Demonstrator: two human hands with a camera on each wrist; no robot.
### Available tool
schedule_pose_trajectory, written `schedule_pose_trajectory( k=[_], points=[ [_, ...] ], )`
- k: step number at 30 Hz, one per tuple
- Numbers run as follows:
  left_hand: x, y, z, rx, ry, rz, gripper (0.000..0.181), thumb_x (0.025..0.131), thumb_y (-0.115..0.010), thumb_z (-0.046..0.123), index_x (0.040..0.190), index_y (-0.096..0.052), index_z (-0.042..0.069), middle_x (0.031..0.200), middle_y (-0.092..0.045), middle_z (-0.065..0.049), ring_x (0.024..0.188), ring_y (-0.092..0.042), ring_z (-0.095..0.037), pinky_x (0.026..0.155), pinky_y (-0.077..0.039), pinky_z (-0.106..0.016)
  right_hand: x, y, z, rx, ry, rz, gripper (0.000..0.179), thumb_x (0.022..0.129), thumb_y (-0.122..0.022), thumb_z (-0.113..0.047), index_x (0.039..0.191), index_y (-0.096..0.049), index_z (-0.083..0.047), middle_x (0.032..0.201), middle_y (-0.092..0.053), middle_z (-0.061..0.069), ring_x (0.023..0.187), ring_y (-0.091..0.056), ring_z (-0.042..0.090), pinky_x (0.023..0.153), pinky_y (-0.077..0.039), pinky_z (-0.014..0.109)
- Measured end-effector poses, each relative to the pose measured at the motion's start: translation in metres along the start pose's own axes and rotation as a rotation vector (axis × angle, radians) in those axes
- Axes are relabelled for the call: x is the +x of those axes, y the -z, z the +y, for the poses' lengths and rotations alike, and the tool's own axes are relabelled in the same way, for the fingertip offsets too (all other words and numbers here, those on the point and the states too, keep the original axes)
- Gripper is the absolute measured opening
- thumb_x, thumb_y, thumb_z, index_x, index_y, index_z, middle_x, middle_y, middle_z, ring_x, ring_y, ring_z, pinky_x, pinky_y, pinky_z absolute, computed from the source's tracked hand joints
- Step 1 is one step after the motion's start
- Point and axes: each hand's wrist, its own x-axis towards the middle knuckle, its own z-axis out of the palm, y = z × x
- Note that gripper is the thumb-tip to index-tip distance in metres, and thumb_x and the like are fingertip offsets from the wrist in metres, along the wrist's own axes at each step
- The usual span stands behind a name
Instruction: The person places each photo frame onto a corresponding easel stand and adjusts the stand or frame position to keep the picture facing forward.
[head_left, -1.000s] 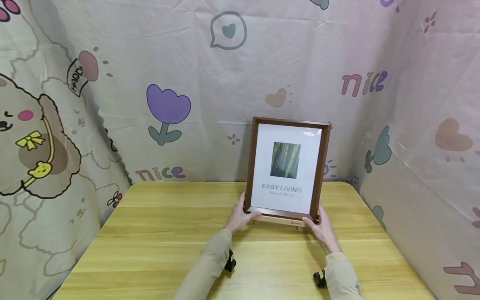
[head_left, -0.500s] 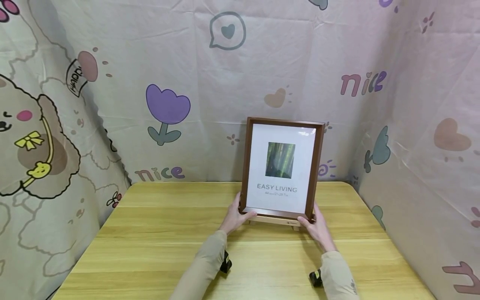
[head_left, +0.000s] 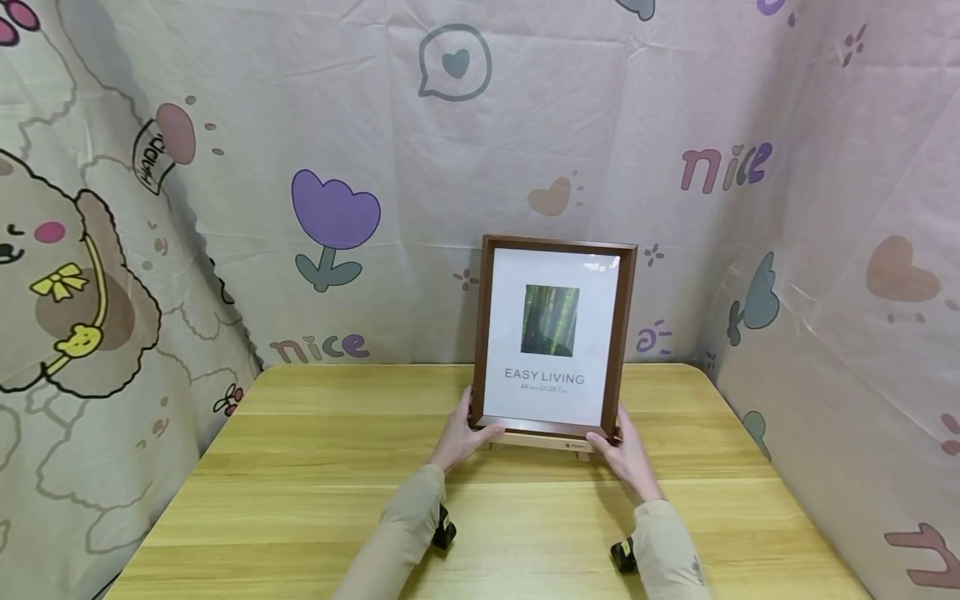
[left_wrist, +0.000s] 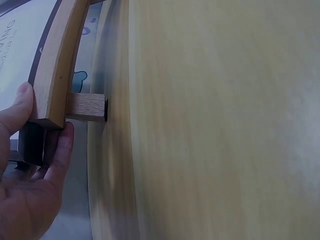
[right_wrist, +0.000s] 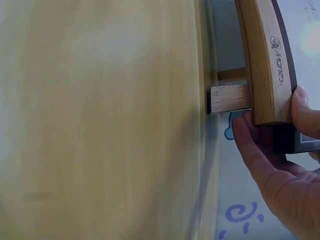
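Observation:
A brown picture frame point(head_left: 552, 333) with a small forest picture and the words EASY LIVING stands on a light wooden easel point(head_left: 542, 440). My left hand point(head_left: 459, 435) grips the lower left corner, thumb on the front and fingers behind and below. At the lower right corner my right hand point(head_left: 628, 454) holds on in the same way. In the left wrist view the easel's ledge point(left_wrist: 56, 65) and a short foot point(left_wrist: 87, 106) show beside the fingers. The right wrist view has the ledge point(right_wrist: 265, 65) bearing printed lettering. The easel's back is hidden by the picture frame.
Beneath everything lies a wood-grain table point(head_left: 337, 500). A patterned curtain point(head_left: 450, 167) hangs behind it and along both sides, close to the table's far edge. A black wrist camera point(head_left: 444, 527) sits under the left sleeve, and another black camera point(head_left: 622, 554) by the right sleeve.
The picture frame and easel have shifted left across the table, with both hands moving along and keeping their grip at the lower corners.

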Motion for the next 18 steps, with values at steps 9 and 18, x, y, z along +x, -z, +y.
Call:
schedule_pose_trajectory(
  k=[9,18],
  points=[
    [-0.002,0.006,-0.007,-0.001,-0.007,0.016,0.102,0.086,-0.081,0.026,0.159,-0.016,-0.002,0.159,-0.035,-0.029,0.145,-0.038,-0.046,0.119,-0.033,-0.062,0.003,-0.006,-0.003,0.010,-0.015,-0.020,0.086,0.092,-0.070,-0.007,0.160,-0.017,-0.001,0.154,-0.034,0.036,0.123,-0.055,0.057,0.111,-0.042,0.063],
    [-0.007,0.013,-0.010,0.033,0.028,0.029,0.107,0.086,-0.081,0.031,0.158,-0.013,-0.008,0.161,-0.023,-0.034,0.143,-0.036,-0.053,0.117,-0.035,-0.064,0.003,-0.014,-0.007,0.005,0.006,-0.003,0.084,0.092,-0.070,-0.006,0.159,-0.020,-0.002,0.147,-0.044,0.038,0.118,-0.059,0.056,0.105,-0.047,0.063]
  ],
)
